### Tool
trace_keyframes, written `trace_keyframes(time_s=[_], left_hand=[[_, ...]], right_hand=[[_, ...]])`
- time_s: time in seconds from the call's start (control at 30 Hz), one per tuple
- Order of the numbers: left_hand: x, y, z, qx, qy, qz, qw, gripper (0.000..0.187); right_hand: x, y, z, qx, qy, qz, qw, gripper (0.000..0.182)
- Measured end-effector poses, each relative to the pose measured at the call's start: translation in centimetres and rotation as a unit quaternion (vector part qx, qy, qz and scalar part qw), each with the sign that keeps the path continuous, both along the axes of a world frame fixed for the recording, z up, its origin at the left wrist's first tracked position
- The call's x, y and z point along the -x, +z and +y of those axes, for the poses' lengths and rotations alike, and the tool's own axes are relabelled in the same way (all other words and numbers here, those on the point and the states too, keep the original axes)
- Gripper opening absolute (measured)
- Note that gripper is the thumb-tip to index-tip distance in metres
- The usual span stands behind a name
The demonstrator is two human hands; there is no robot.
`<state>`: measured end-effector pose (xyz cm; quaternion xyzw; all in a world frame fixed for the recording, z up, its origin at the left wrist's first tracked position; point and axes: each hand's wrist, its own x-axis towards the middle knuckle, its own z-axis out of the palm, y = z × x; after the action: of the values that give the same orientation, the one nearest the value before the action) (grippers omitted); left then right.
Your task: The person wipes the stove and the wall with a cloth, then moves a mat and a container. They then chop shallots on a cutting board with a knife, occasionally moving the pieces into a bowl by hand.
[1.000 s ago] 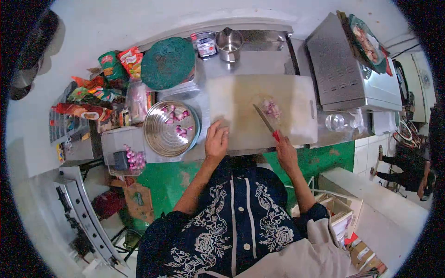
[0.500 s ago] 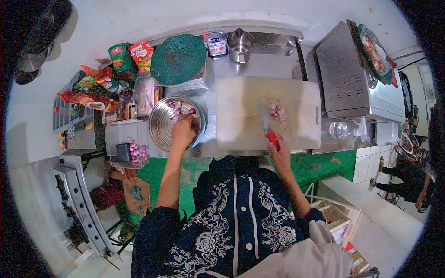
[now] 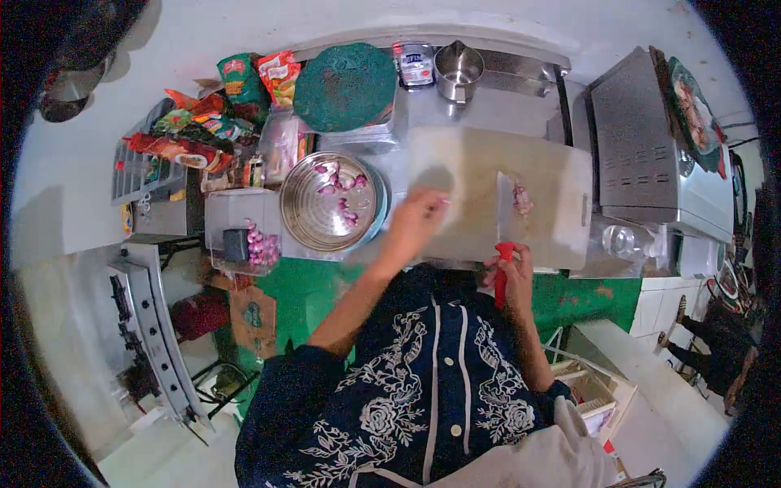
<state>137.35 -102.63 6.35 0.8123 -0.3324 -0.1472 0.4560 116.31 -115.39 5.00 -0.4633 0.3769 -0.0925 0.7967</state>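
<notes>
My right hand (image 3: 517,276) is wrapped round the red handle of a knife (image 3: 506,211), whose blade lies over the white cutting board (image 3: 464,163). Just right of the blade is a small heap of chopped shallots (image 3: 521,199). Above the board's left edge, my left hand (image 3: 416,215) is slightly blurred, its fingers closed on a small pink shallot (image 3: 442,202) that shows at the fingertips. To its left stands a round metal bowl (image 3: 294,218) with several purple shallots (image 3: 348,218) inside.
A clear box (image 3: 215,213) with small shallots sits left of the bowl. Behind are a green round lid (image 3: 345,88), food packets (image 3: 279,79) and a metal jug (image 3: 459,73). A metal appliance (image 3: 639,138) stands at right, near a clear container (image 3: 620,239).
My left hand has left the bowl and moved right to the cutting board with a shallot. The knife has turned more upright in my right hand, its blade beside the chopped heap.
</notes>
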Motion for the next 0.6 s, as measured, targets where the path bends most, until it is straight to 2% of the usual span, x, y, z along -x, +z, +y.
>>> trace_keyframes(time_s=[0.03,0.13,0.17,0.2,0.23,0.33,0.37,0.47,0.57,0.6], left_hand=[[1.0,-1.2,-1.3,-0.001,-0.047,-0.002,0.999,0.018],[3.2,-4.0,-4.4,-0.056,-0.084,0.047,0.994,0.022],[3.7,-6.6,-5.1,-0.049,-0.062,0.013,0.997,0.023],[3.9,-7.2,-5.8,-0.049,-0.051,0.028,0.997,0.023],[3.6,-7.4,-5.9,-0.050,-0.041,0.044,0.997,0.022],[3.6,-7.4,-6.3,-0.052,0.000,0.037,0.998,0.015],[3.8,-7.1,-6.3,-0.056,0.018,0.025,0.998,0.012],[4.2,-5.6,-6.5,-0.047,0.054,0.054,0.996,0.008],[4.0,-6.3,-6.4,-0.069,0.032,0.015,0.997,0.008],[4.0,-6.5,-6.4,-0.070,0.030,0.004,0.997,0.009]], right_hand=[[-0.1,0.0,0.0,0.022,0.012,0.006,1.000,0.038],[-0.2,-0.4,0.2,0.098,0.015,0.017,0.995,0.041],[-0.2,-1.0,0.8,0.127,-0.001,0.013,0.992,0.043],[0.0,-1.1,1.0,0.157,-0.017,0.011,0.987,0.045],[0.1,0.0,0.7,0.143,0.019,0.042,0.989,0.053],[0.1,0.7,0.6,0.270,0.081,0.127,0.951,0.055],[0.1,0.8,0.6,0.275,0.098,0.141,0.946,0.061],[0.6,-2.3,1.1,0.542,0.091,0.077,0.832,0.061],[0.8,-1.8,2.2,0.488,0.211,0.208,0.821,0.061],[0.5,-1.3,2.4,0.479,0.230,0.220,0.818,0.061]])
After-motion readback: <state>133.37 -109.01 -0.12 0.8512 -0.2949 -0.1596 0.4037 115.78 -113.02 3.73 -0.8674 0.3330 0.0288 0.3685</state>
